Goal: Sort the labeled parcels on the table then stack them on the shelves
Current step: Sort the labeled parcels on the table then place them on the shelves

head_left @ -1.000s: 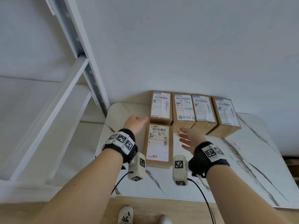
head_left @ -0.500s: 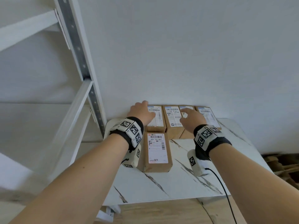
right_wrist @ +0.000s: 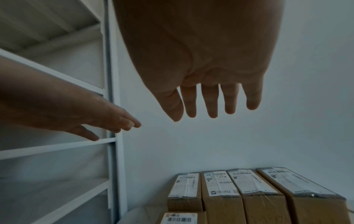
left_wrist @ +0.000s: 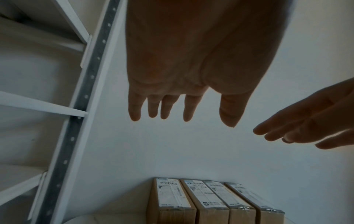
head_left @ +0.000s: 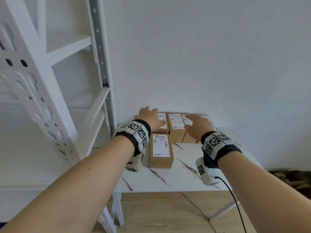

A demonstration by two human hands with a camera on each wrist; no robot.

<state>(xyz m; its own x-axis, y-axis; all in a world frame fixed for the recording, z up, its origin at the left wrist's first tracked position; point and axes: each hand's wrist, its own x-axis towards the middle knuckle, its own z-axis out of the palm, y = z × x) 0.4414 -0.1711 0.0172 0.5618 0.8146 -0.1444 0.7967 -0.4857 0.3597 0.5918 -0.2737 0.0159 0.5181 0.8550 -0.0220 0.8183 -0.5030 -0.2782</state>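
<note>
Several brown cardboard parcels with white labels stand side by side in a row (head_left: 176, 126) against the wall, at the back of the marble-patterned table (head_left: 168, 180). One more labelled parcel (head_left: 160, 151) lies in front of the row's left end. My left hand (head_left: 150, 119) is over the leftmost parcel of the row, and my right hand (head_left: 196, 126) is over the parcels at its right end. The wrist views show the left hand (left_wrist: 189, 109) and the right hand (right_wrist: 208, 103) with straight, spread fingers, holding nothing, above the row (left_wrist: 210, 201) (right_wrist: 249, 189).
A white metal shelf unit (head_left: 99, 64) with bare shelf boards (head_left: 94, 113) stands just left of the table, its upright post close to my left hand. A plain wall backs the table. The floor (head_left: 168, 212) is wooden, and something dark (head_left: 289, 179) lies on it at the right.
Both hands have reached forward, from beside the front parcel to over the back row. The head view has tilted up and shows more of the shelf unit.
</note>
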